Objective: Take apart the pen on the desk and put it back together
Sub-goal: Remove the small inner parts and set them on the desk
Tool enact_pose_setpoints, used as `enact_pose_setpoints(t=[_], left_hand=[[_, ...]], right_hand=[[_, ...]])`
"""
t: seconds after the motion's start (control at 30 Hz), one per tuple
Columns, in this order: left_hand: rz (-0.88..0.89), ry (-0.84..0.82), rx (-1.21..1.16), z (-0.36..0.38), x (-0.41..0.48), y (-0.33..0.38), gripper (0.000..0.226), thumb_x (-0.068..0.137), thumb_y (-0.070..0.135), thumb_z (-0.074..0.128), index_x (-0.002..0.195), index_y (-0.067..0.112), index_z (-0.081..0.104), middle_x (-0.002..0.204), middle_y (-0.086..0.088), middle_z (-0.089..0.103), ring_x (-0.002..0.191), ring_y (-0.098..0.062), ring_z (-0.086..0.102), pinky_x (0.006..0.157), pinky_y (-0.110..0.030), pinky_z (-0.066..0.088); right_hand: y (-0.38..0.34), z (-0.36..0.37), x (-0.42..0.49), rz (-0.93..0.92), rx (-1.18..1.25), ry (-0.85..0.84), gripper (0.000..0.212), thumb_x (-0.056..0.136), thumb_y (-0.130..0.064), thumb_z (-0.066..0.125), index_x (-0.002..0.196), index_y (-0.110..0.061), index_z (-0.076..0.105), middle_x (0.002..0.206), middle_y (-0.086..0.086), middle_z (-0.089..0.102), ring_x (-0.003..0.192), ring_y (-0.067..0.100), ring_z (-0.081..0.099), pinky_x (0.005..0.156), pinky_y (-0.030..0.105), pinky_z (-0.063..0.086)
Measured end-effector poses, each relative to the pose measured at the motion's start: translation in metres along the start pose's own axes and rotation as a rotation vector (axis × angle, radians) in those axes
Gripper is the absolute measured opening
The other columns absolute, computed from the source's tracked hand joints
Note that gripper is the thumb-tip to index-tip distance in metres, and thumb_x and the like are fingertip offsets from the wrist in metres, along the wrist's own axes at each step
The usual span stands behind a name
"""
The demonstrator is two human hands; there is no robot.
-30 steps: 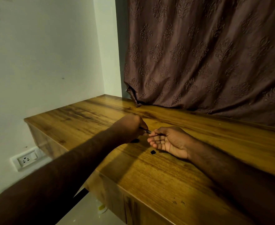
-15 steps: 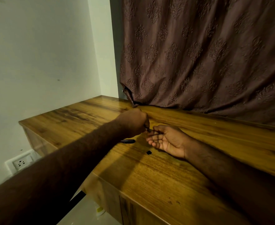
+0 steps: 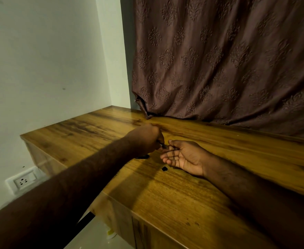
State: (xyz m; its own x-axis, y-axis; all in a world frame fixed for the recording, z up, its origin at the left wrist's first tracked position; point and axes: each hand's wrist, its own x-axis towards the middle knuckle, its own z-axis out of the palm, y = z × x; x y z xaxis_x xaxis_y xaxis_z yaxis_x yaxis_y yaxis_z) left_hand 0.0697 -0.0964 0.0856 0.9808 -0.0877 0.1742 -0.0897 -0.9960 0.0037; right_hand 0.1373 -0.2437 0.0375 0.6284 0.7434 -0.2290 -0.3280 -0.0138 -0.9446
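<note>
The left hand (image 3: 147,139) is pinching a thin pen part (image 3: 163,145) over the right hand (image 3: 183,157), lying palm-up and loosely open on the tabletop (image 3: 183,194).

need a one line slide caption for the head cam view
Left hand pinches a slim pen part against the open right hand; two loose dark pieces lie on the wooden desk.

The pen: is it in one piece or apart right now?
Apart. A small black piece lies loose on the desk; the left hand pinches a thin part.
</note>
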Motion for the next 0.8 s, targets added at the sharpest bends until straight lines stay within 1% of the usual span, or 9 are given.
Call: enact_pose_setpoints(t=[0.1,0.23,0.27,0.33,0.43,0.5,0.6,0.73,0.8], left_hand=[[-0.017,0.002,0.006,0.003,0.0,0.0,0.024,0.089,0.017,0.062,0.11,0.013,0.072,0.108,-0.006,0.072,0.097,-0.019,0.065,0.085,-0.038,0.054],[-0.025,0.007,-0.053,0.003,-0.002,-0.001,0.025,0.09,0.014,0.061,0.112,0.013,0.072,0.111,-0.006,0.072,0.099,-0.02,0.065,0.086,-0.037,0.053],[-0.024,0.012,-0.073,0.003,-0.002,-0.002,0.025,0.089,0.013,0.061,0.111,0.013,0.072,0.11,-0.007,0.072,0.099,-0.02,0.066,0.086,-0.036,0.054],[-0.023,0.031,-0.107,0.006,-0.005,-0.004,0.024,0.089,0.012,0.061,0.109,0.011,0.073,0.107,-0.008,0.074,0.096,-0.022,0.067,0.084,-0.037,0.054],[-0.031,0.068,-0.185,0.016,-0.01,-0.008,0.018,0.089,0.016,0.063,0.103,0.011,0.073,0.099,-0.008,0.074,0.086,-0.022,0.068,0.077,-0.039,0.055],[-0.037,0.102,-0.221,0.022,-0.013,-0.008,0.017,0.089,0.016,0.064,0.101,0.009,0.073,0.097,-0.008,0.074,0.084,-0.02,0.066,0.075,-0.034,0.053],[-0.042,0.176,-0.275,0.032,-0.02,-0.009,0.017,0.088,0.015,0.065,0.1,0.007,0.073,0.092,-0.01,0.074,0.073,-0.014,0.06,0.068,-0.029,0.049],[-0.077,0.221,-0.34,0.048,-0.029,-0.012,0.017,0.088,0.021,0.067,0.102,0.012,0.072,0.094,-0.006,0.074,0.082,-0.018,0.067,0.074,-0.037,0.055],[-0.106,0.226,-0.348,0.054,-0.032,-0.011,0.017,0.088,0.023,0.067,0.102,0.013,0.072,0.094,-0.005,0.074,0.082,-0.018,0.066,0.073,-0.035,0.054]], right_hand=[[0.0,-0.001,0.0,-0.005,0.007,-0.004,0.037,0.101,-0.022,0.043,0.099,0.008,0.063,0.079,0.022,0.068,0.057,0.02,0.068,0.048,0.022,0.055],[-0.001,-0.001,0.0,-0.017,0.008,-0.001,0.038,0.1,-0.02,0.043,0.116,0.012,0.057,0.076,0.021,0.07,0.057,0.02,0.069,0.047,0.023,0.055],[-0.001,-0.002,0.001,-0.02,0.014,-0.001,0.036,0.1,-0.02,0.044,0.116,0.009,0.057,0.075,0.021,0.07,0.057,0.02,0.07,0.048,0.023,0.055],[-0.002,-0.002,0.001,-0.018,0.021,-0.006,0.03,0.1,-0.019,0.044,0.106,0.006,0.059,0.077,0.02,0.071,0.058,0.02,0.07,0.048,0.024,0.055],[-0.001,-0.001,0.0,-0.014,-0.009,-0.014,0.034,0.1,-0.019,0.043,0.1,0.008,0.063,0.081,0.021,0.07,0.056,0.019,0.069,0.047,0.023,0.055],[0.0,-0.001,0.001,-0.012,-0.046,-0.029,0.038,0.1,-0.021,0.043,0.1,0.01,0.065,0.077,0.019,0.069,0.056,0.018,0.067,0.048,0.022,0.055],[0.002,-0.001,0.003,-0.009,-0.102,-0.045,0.041,0.1,-0.026,0.043,0.095,0.007,0.067,0.071,0.015,0.07,0.055,0.017,0.066,0.049,0.022,0.055],[0.006,-0.006,0.005,-0.065,-0.234,-0.004,0.038,0.098,-0.032,0.048,0.099,0.002,0.066,0.073,0.015,0.068,0.053,0.018,0.063,0.047,0.024,0.052],[0.008,-0.012,0.007,-0.151,-0.294,0.047,0.032,0.097,-0.03,0.052,0.096,0.0,0.064,0.073,0.015,0.066,0.053,0.018,0.06,0.046,0.025,0.048]])
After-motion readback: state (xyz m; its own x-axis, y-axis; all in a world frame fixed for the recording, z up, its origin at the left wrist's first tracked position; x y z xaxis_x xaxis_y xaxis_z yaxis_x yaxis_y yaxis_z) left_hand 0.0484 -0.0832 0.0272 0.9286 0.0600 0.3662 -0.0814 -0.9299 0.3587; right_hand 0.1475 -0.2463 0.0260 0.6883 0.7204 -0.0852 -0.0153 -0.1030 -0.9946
